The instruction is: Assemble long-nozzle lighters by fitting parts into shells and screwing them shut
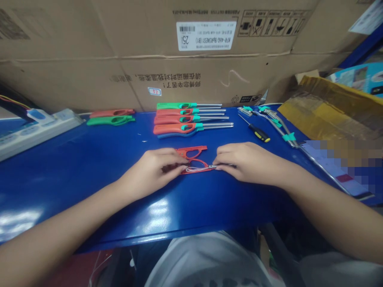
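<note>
An orange-red lighter handle half (202,162) lies on the blue table (167,223) between my hands, with thin pale wires (194,169) along its inner side. My left hand (158,167) is closed, its thumb and fingertips pinching at the left part of this half; exactly what lies under the fingertips is hidden. My right hand (242,161) is closed on a thin metal lighter tube (212,166), whose end shows at the right tip of the handle. Just behind, a second orange-red handle half (193,152) lies partly covered by my left hand.
Several lighters (179,128) with metal tubes lie in a row behind my hands. Red and green handles (111,120) lie left, near a white power strip (42,129). A screwdriver (259,133), metal tubes with teal tips (278,123) and a phone (332,167) lie right. A cardboard box (89,71) stands behind.
</note>
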`<move>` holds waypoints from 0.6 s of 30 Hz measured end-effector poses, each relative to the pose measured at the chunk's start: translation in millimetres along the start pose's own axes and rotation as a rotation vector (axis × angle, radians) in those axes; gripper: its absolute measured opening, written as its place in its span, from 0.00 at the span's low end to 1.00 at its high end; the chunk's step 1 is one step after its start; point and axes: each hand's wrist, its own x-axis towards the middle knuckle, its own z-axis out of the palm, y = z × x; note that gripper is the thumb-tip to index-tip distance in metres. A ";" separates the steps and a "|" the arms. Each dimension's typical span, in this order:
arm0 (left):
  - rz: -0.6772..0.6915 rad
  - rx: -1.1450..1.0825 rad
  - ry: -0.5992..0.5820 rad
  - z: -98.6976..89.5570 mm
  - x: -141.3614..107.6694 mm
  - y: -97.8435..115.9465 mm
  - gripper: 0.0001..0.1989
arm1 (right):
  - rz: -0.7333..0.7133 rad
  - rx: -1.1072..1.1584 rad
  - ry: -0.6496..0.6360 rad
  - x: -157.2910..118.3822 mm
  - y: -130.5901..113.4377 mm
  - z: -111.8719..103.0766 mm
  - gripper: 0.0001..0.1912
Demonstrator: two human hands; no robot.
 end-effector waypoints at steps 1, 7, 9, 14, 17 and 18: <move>-0.001 0.000 0.004 0.4 0.1 -0.2 0.11 | 0.001 -0.003 -0.002 0.0 0.5 0.2 0.09; 0.004 -0.020 0.032 4.4 2.4 0.1 0.11 | -0.008 -0.006 -0.003 -1.9 2.3 -0.5 0.09; 0.000 -0.027 0.053 5.6 2.2 0.3 0.11 | -0.009 -0.009 -0.006 -2.3 2.6 -0.8 0.09; -0.022 -0.046 0.048 7.7 0.8 -0.4 0.10 | -0.023 -0.089 -0.012 -0.2 0.8 -1.0 0.10; 0.000 -0.034 0.073 8.3 1.7 -0.7 0.10 | -0.073 -0.210 -0.047 2.8 -5.5 -1.9 0.12; 0.014 -0.027 0.086 8.3 2.2 -0.6 0.09 | -0.087 -0.246 -0.075 3.7 -8.5 -2.2 0.11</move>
